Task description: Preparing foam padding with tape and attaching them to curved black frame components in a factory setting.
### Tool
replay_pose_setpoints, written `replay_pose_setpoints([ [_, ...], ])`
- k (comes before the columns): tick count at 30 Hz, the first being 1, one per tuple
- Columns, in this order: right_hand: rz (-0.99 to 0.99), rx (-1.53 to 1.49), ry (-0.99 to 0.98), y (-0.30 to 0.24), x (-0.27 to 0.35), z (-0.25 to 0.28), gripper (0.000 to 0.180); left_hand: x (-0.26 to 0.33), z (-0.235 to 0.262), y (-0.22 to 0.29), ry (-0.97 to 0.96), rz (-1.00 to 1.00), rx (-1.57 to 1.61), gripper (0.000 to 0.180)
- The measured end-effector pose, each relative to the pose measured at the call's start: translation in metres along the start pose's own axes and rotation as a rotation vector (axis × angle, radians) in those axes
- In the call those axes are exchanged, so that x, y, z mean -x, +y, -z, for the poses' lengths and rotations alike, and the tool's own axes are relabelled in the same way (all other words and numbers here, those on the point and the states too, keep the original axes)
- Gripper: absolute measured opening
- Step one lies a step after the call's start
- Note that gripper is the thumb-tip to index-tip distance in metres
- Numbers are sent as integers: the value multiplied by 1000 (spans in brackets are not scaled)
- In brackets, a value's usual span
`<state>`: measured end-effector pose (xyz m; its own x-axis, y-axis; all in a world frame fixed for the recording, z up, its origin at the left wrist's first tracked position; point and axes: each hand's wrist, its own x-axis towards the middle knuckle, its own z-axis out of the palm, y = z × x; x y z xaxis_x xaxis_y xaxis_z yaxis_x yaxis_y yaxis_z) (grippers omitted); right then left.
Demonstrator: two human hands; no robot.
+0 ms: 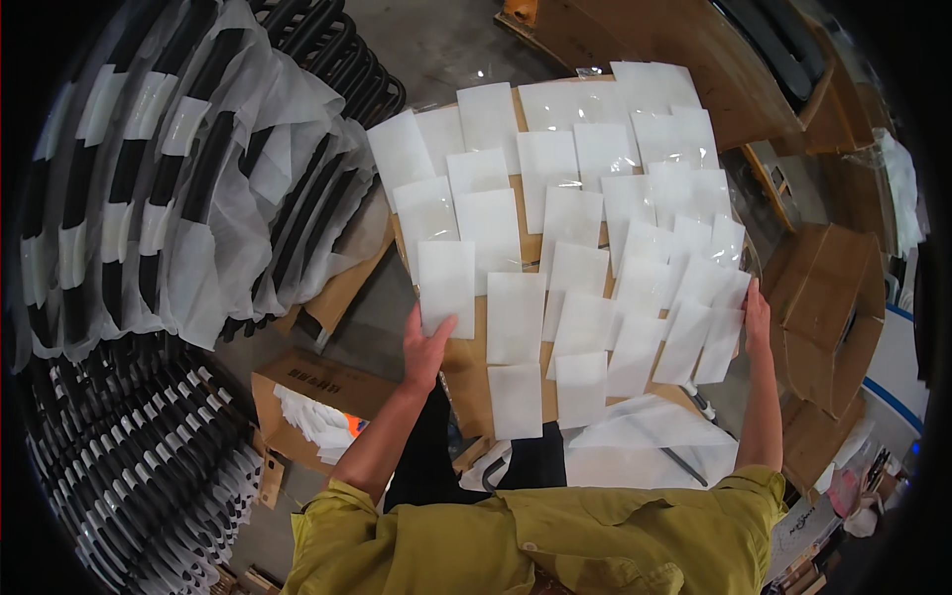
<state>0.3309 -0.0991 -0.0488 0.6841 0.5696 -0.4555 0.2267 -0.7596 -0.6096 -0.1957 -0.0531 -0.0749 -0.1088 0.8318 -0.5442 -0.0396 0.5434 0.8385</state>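
A large brown cardboard sheet (pixel 468 368) lies in front of me. Several rows of white rectangular foam pieces (pixel 516 317) with clear tape strips overlap across it. At its left edge, my left hand (pixel 426 349) grips the board. The left thumb presses on a foam piece (pixel 447 288), and the other fingers are partly hidden. My right hand (pixel 757 319) is closed against the right edge, fingers upright beside the outermost foam piece (pixel 722 342). Its thumb is hidden.
On the left stand stacks of black curved tubes (pixel 124 169) with white wrapping. An open carton (pixel 327 382) with white pieces inside sits near my left forearm. More cardboard boxes (pixel 823 307) line the right side. Translucent sheeting (pixel 645 436) lies below the board.
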Motion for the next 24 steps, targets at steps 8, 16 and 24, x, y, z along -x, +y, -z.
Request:
replay_pose_setpoints([
  [8, -136, 3, 36, 32, 22, 18, 52, -22, -9, -7, -83, -157, -98, 50],
  [16, -173, -48, 45, 47, 22, 16, 57, -46, -14, -1, 62, -238, -408, 56],
  [24, -210, -113, 26, 41, 31, 10, 56, -73, -13, 5, 73, -280, -419, 59],
])
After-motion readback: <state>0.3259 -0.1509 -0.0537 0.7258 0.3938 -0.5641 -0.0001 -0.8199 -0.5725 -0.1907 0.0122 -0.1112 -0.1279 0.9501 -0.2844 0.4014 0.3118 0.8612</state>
